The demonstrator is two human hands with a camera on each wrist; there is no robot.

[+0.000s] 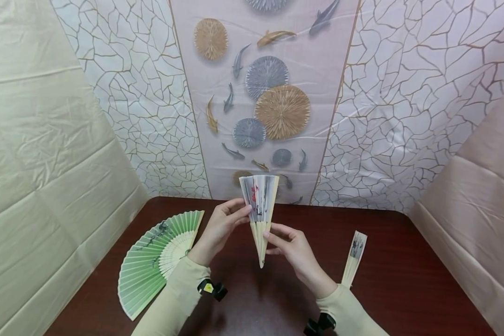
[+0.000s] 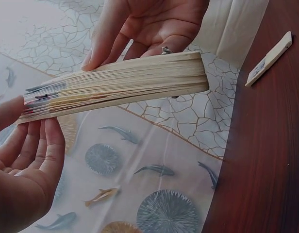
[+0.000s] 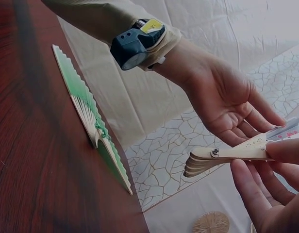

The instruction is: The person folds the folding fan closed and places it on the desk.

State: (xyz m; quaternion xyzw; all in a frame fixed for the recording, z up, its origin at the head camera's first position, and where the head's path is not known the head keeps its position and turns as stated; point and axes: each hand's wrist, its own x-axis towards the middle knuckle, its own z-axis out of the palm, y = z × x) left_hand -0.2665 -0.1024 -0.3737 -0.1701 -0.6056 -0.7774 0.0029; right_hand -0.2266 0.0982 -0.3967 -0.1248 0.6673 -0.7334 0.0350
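In front of you, a patterned backdrop [image 1: 151, 98] fills the far side, white with gold crack lines; down its middle runs a pinkish panel [image 1: 260, 156] printed with fish and round grey and tan discs. Below it spreads your table [image 1: 407, 280], glossy dark red-brown with rounded far corners. A creased cream drape [image 1: 42, 154] slopes along your left, and a beige drape [image 1: 474, 196] along your right, both marked by long fold lines. On the table at your left lies the green fan [image 1: 147, 266], spread wide, its pale ribs just beside your left wrist. Your left hand [image 1: 220, 228] pinches the left edge of the printed leaf of the grey-and-red fan [image 1: 260, 200]; your right hand [image 1: 296, 252] pinches its ribs lower down on the right side. You have that fan raised above the middle of the table, partly unfolded, pivot end down. Past your right wrist, the folded fan [image 1: 354, 259] lies on the table. A small dark camera [image 1: 212, 288] sits on your left wrist. Smallest is the metal rivet [image 3: 215, 152] at the raised fan's narrow end.
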